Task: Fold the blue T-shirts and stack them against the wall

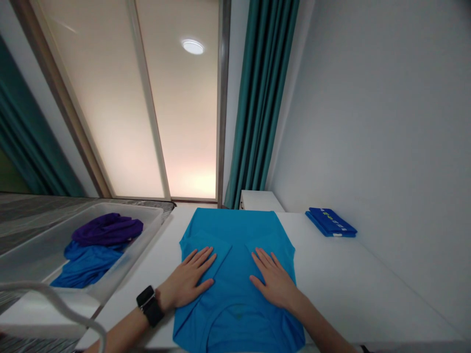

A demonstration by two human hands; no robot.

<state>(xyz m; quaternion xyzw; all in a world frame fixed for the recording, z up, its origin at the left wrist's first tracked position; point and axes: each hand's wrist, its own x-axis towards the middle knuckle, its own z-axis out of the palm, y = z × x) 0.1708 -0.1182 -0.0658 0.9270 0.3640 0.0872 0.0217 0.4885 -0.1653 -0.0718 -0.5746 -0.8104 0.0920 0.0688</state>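
A bright blue T-shirt (pixel 235 230) lies spread on the white table (pixel 368 289), its neckline toward me and its sleeves folded inward over the body. My left hand (pixel 193 277) rests flat on the left sleeve, fingers stretched out, with a black watch on the wrist. On the other side, my right hand (pixel 272 279) presses flat on the right sleeve, fingers apart. Neither hand grips the cloth. The shirt's lowest edge runs out of the picture at the bottom.
Left of the table stands a translucent plastic bin (pixel 147 215) with crumpled purple cloth (pixel 106 229) and blue cloth (pixel 86 264). A folded dark blue garment (pixel 331 223) lies at the back right by the wall. A pale cable (pixel 55 296) curves across the lower left.
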